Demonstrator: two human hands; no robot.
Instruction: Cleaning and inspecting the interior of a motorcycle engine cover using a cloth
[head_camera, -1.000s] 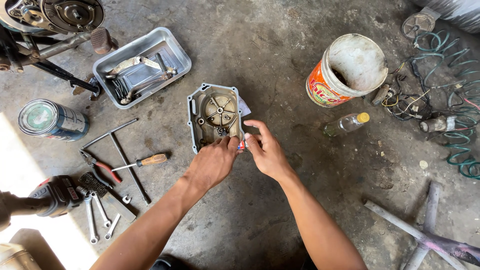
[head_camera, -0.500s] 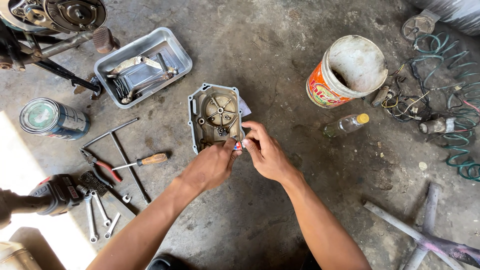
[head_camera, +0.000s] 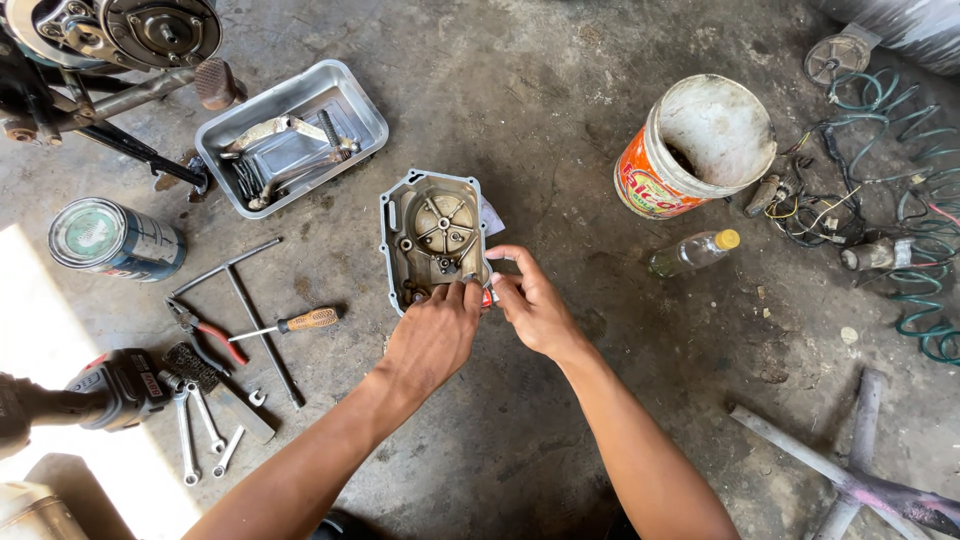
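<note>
Barely any shift since half a second ago: both hands still bunched at the near edge of the engine cover (head_camera: 436, 238), fingertips drawn slightly closer together. Cover unmoved on the concrete floor (head_camera: 560, 130), open side up, ribbed hub showing inside.

Left hand (head_camera: 432, 338): fingers curled, tips resting on the cover's lower rim. Right hand (head_camera: 533, 307): thumb and forefinger pinched over something small with a red spot (head_camera: 487, 297), right at the rim's lower right corner. Too small to identify. Cannot tell whether left hand also grips it or just steadies the rim.

Around the cover:
- Metal tray (head_camera: 291, 133) upper left, loose parts and a spring inside.
- Round tin can (head_camera: 115, 240) lying on its side, far left.
- T-handle wrench (head_camera: 245, 300), wooden-handled screwdriver (head_camera: 290, 323) and red-handled pliers (head_camera: 205, 330) left of the forearm, near each other.
- Small open-end spanners (head_camera: 205, 430) and a wire brush (head_camera: 215, 385) just below those.
- Power tool (head_camera: 110, 390) at lower left, partly in a bright sun patch.
- Orange and white bucket (head_camera: 695, 145) tilted, upper right; small bottle with yellow cap (head_camera: 695, 253) just below it.
- Tangle of wires and green coiled hose (head_camera: 890, 220) at right edge.
- Metal cross-shaped frame (head_camera: 855, 470) lower right.
- Engine parts (head_camera: 110, 35) top left corner.
</note>
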